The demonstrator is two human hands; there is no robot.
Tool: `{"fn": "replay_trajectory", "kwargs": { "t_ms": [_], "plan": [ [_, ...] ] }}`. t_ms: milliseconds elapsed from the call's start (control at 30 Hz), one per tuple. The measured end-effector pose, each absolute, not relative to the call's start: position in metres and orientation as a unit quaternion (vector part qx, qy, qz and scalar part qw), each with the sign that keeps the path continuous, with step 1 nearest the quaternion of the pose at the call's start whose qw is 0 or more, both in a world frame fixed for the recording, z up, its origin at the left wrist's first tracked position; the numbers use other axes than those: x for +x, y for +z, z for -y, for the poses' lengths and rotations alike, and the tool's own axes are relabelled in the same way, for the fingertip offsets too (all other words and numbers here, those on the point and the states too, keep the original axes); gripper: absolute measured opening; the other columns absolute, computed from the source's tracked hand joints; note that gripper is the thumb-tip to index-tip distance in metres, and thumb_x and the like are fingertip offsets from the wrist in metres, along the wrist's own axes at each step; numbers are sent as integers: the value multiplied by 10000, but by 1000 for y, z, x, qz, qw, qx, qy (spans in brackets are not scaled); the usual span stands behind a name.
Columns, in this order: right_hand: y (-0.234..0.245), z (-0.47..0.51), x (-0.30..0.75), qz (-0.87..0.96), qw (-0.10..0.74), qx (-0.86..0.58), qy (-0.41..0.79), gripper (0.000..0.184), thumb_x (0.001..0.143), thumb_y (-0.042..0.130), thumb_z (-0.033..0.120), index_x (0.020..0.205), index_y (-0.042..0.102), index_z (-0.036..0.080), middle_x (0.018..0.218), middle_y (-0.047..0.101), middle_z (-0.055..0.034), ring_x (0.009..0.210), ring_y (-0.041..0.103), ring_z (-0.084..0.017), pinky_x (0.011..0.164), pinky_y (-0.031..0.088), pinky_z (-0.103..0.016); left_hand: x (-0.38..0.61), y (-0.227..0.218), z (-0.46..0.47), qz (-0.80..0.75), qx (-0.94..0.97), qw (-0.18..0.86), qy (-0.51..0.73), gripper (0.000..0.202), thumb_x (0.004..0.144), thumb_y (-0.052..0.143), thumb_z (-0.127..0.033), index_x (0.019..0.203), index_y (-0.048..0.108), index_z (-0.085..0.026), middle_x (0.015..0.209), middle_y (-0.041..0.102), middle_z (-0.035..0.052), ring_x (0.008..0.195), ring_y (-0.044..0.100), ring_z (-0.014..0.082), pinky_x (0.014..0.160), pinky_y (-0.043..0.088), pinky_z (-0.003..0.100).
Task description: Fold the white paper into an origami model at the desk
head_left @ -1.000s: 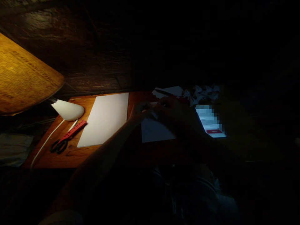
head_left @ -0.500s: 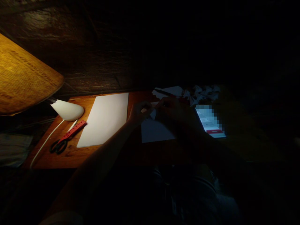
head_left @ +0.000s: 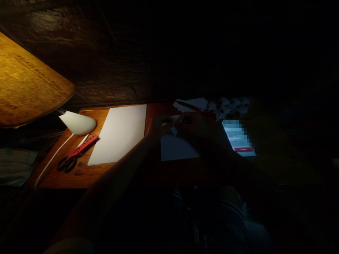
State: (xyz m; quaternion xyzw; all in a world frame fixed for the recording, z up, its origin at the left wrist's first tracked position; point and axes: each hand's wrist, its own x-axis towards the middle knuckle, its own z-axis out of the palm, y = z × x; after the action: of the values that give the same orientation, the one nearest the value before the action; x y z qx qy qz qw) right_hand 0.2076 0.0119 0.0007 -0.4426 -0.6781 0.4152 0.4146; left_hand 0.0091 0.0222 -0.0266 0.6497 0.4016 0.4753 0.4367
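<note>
My left hand [head_left: 159, 126] and my right hand [head_left: 191, 126] meet over the middle of the table. Between their fingertips is a small folded piece of white paper [head_left: 174, 131], and both hands are closed on it. Its exact shape is hard to make out in the dim light. Below the hands a white sheet of paper [head_left: 177, 150] lies flat on the wood, partly covered by the right hand and forearm.
A larger white sheet [head_left: 119, 135] lies left, beside scissors [head_left: 69, 164], a red perforated strip [head_left: 84, 146] and a lamp base [head_left: 79, 123] with its cord. Behind the hands are a dark blade-like tool [head_left: 188, 105] and crumpled paper pieces [head_left: 229, 107]. A lit phone [head_left: 238, 139] lies right.
Both hands stay together on the small paper; the fingers have shifted slightly and its visible part looks a little different. The whole view has moved slightly.
</note>
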Motion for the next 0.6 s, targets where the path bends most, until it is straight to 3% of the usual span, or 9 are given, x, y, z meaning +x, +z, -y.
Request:
{"fn": "replay_trajectory", "kwargs": {
  "t_ms": [200, 400, 600],
  "plan": [
    [-12, -24, 213, 674, 444, -428, 407, 216, 793, 789, 325, 656, 673, 205, 705, 701, -16, 682, 604, -161, 633, 457, -281, 13, -26, -20, -409, 629, 449, 484, 162, 783, 801, -306, 748, 709, -176, 651, 688, 0, 568, 629, 110, 507, 464, 195],
    [-17, -28, 212, 645, 477, -401, 443, 202, 771, 799, 239, 635, 652, 209, 737, 709, -19, 724, 627, -167, 680, 489, -294, 11, -25, -21, -424, 613, 479, 464, 252, 805, 841, -343, 728, 669, -176, 560, 636, -23, 435, 555, 80, 434, 428, 181],
    [1, -16, 211, 631, 435, -443, 465, 288, 796, 789, 228, 596, 582, 215, 655, 638, 5, 664, 582, -156, 649, 447, -287, 7, -28, -22, -430, 604, 496, 452, 240, 801, 841, -319, 713, 672, -173, 586, 673, 0, 435, 600, 97, 405, 453, 187]
  ]
}}
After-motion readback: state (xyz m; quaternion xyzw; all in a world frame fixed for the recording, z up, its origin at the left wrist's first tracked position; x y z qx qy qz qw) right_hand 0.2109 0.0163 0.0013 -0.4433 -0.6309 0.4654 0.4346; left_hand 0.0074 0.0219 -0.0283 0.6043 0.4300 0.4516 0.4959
